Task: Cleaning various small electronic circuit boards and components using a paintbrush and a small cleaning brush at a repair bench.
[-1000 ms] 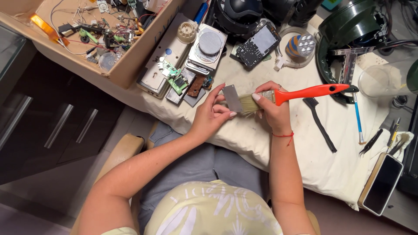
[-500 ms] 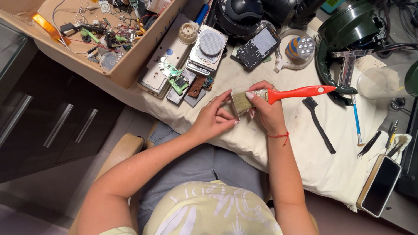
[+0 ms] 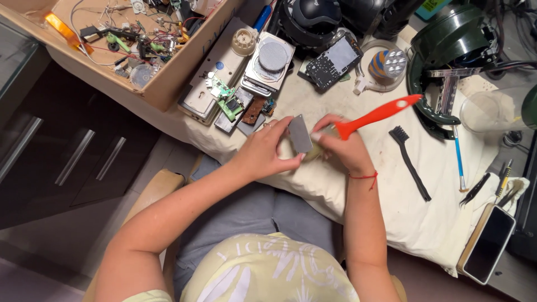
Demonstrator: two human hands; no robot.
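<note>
Noted small grey plate [image 3: 300, 134] pinched upright in left hand [image 3: 263, 154] above the cloth [image 3: 425, 218], long axis near vertical, touching right hand [image 3: 341, 146] closed on red-handled brush [image 3: 376, 116], bristles apparently hidden behind plate.

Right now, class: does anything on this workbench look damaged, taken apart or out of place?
Yes. Left of the hands, bare circuit boards lie loose on an opened pale casing, clearly dismantled. The cardboard box holds tangled wires. A phone sits near the table's right edge. The left hand holds a small grey plate; the right hand holds a red-handled brush.
</note>
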